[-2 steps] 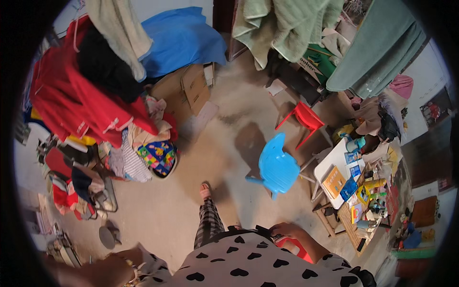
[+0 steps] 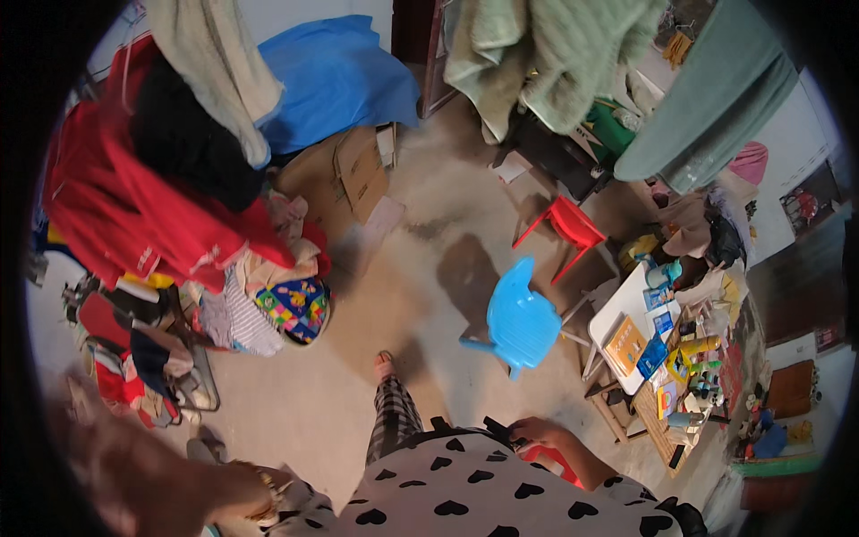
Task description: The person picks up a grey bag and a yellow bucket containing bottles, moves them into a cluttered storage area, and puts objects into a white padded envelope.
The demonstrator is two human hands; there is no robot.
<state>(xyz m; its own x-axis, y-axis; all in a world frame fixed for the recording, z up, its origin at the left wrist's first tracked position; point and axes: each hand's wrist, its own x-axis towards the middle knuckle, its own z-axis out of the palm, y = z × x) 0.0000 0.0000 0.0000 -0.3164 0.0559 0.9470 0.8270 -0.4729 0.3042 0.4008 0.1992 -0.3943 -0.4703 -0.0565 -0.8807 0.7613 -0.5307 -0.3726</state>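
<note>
The right hand (image 2: 535,431) rests at the hem of a white top with black hearts (image 2: 483,492), its fingers bent around a small dark thing (image 2: 501,430) that is too hidden to name; just beyond it a red object (image 2: 555,458) is mostly covered by the forearm. The left hand (image 2: 125,483) is blurred at the lower left edge, and whether it is spread or closed cannot be told; a watch or bangle (image 2: 266,490) sits at that wrist. One foot (image 2: 385,365) stands on the bare concrete floor (image 2: 376,304).

Taking the blue plastic chair (image 2: 519,320) as the mark: to its right a small white table (image 2: 617,313) carries an orange booklet (image 2: 625,343), a blue flat pack (image 2: 652,355) and yellow and green bottles (image 2: 700,351), all too small to read. Behind it stands a red stool (image 2: 573,224). Left of it, a heap of clothes (image 2: 259,304) includes a bright patchwork piece (image 2: 295,307). Further left and back, an open brown cardboard box (image 2: 344,179) lies flat, its contents unseen. Beyond that, a red garment (image 2: 134,215), a blue sheet (image 2: 335,76) and green towels (image 2: 555,54) hang, cut off by the rim.
</note>
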